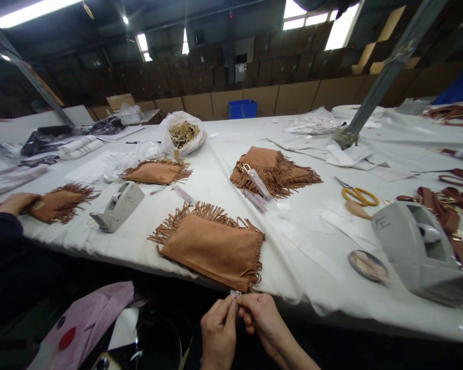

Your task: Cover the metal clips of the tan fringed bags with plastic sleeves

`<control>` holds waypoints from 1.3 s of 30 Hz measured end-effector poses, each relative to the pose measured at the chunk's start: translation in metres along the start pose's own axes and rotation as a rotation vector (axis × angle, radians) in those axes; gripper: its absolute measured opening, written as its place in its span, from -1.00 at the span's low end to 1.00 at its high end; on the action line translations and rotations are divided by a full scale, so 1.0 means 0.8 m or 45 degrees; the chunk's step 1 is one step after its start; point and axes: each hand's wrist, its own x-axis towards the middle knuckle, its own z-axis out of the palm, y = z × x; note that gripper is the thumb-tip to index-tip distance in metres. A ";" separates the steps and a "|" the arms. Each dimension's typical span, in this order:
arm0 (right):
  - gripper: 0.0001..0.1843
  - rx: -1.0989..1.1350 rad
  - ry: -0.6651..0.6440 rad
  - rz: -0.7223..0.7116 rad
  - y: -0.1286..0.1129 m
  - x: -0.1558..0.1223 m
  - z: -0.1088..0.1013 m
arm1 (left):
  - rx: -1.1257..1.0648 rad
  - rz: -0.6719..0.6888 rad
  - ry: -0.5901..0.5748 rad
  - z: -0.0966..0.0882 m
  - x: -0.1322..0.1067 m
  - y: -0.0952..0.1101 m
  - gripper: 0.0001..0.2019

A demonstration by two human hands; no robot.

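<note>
A tan fringed suede bag (214, 246) lies flat at the table's front edge, its fringe spread along the back and right side. Just below its near right corner, my left hand (219, 329) and my right hand (264, 321) meet, fingertips pinched together. Between them shows a small clear plastic piece (234, 293), apparently beside a bit of metal hardware; fingers cover most of it. Behind this bag sits another folded fringed bag (258, 156) with a gold clip and wrapped strips. A further fringed bag (154, 172) rests at the back left.
Grey tape dispensers stand right (416, 246) and left (119, 205). Yellow-handled scissors (358, 196), a tape roll (368, 266) and brown straps (443, 205) lie at right. A co-worker's hand (17, 202) touches a fringed bag (59, 203). A metal post (389, 67) rises behind.
</note>
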 end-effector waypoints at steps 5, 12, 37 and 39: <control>-0.75 0.126 0.012 0.093 -0.005 -0.007 0.009 | 0.056 0.277 -0.034 -0.007 -0.019 -0.021 -0.68; -0.70 0.293 -0.112 0.132 -0.012 -0.015 0.011 | 0.599 0.445 -0.284 -0.024 -0.008 -0.018 -0.54; -0.58 -0.025 0.001 0.031 -0.004 0.004 -0.005 | -0.299 -0.531 -0.481 -0.003 0.025 0.025 -0.45; -0.58 -0.012 -0.046 0.051 -0.004 0.004 -0.005 | -0.306 -0.545 -0.530 -0.007 0.030 0.018 -0.47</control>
